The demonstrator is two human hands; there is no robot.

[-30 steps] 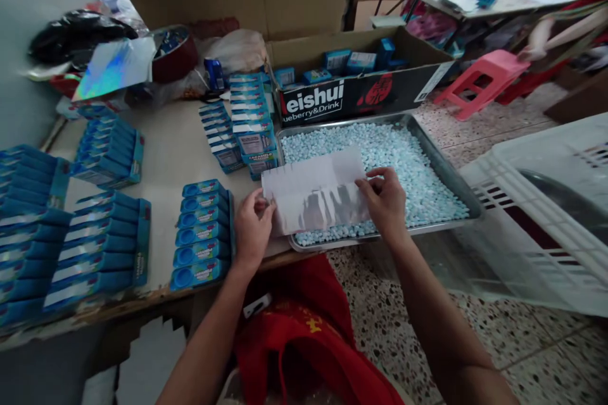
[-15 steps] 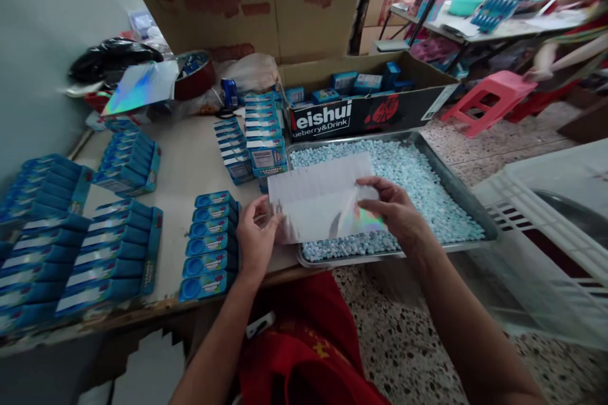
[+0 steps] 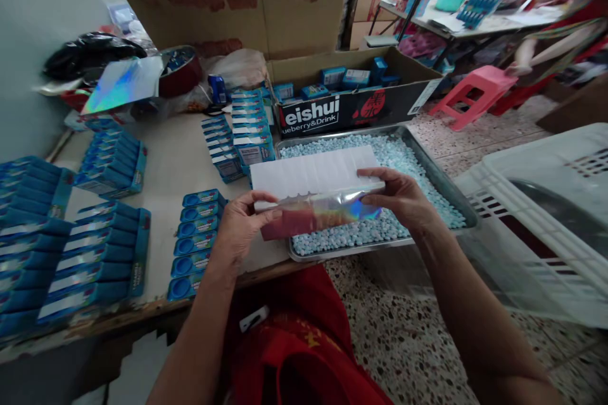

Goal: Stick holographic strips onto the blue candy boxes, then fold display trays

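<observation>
A shiny holographic sheet with a white side (image 3: 308,171) is held bent lengthwise over the metal tray (image 3: 468,218). My left hand (image 3: 242,218) pinches its left end, and my right hand (image 3: 399,199) grips the right end between thumb and fingers. The near part of the sheet hangs down and reflects red and rainbow colours. Beneath it the tray is filled with small pale blue candies (image 3: 413,171). Close to my left hand stands a row of blue candy boxes (image 3: 194,228) with round marks on their upper faces.
More rows of blue boxes (image 3: 102,247) line the table's left. Behind the tray is an open carton (image 3: 351,107) holding several boxes. A white plastic crate (image 3: 551,221) stands at right. Farther back are a pink stool (image 3: 475,92) and another person's arm (image 3: 565,47).
The sheet has been bent so its near part folds downward, showing the shiny face. My left hand has moved left and now pinches its fold. The view has shifted slightly to the right.
</observation>
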